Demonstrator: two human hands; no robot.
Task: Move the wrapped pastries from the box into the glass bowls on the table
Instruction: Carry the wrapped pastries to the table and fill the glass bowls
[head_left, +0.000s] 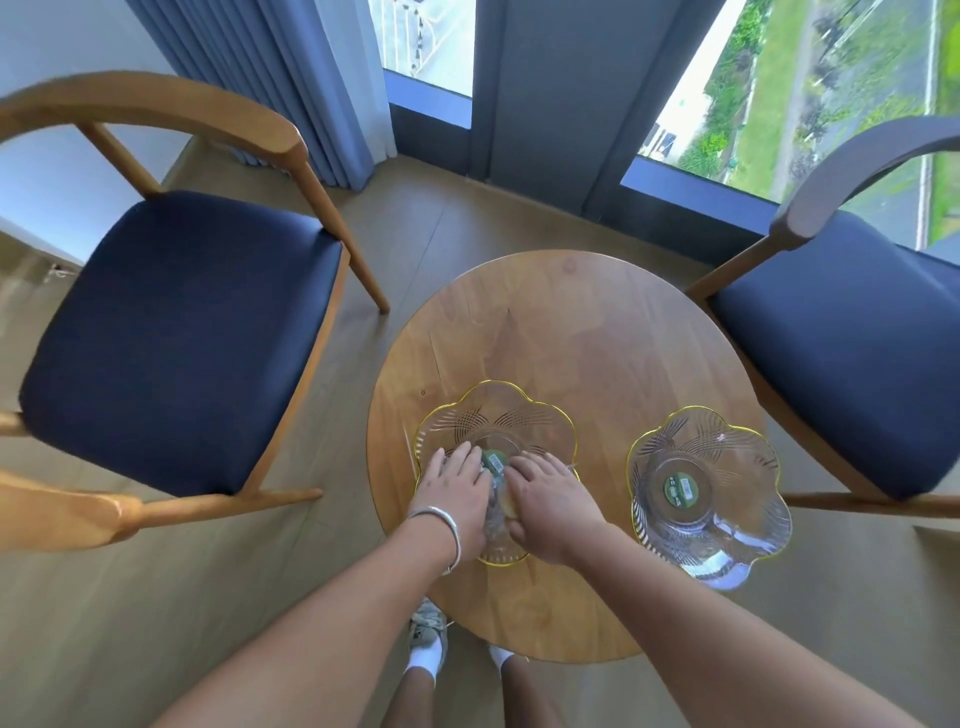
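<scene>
Both hands set wrapped pastries down in the near-left glass bowl.

My left hand (452, 491) and right hand (550, 499) lie palm-down, fingers loosely spread, flanking a wrapped pastry (501, 506) between them in the left bowl (519, 402); I cannot tell whether either grips it. The right bowl (748, 431), nearer my right hand, looks empty. No box is in view. Chairs (182, 332) flank the table (597, 338); nothing blocks the way.

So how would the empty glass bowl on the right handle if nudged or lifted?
The right bowl looks like rigid clear glass, so probably fragile and fairly heavy. Its smooth scalloped rim may be slippery. It overhangs the table edge, so a nudge could tip it off.
</scene>
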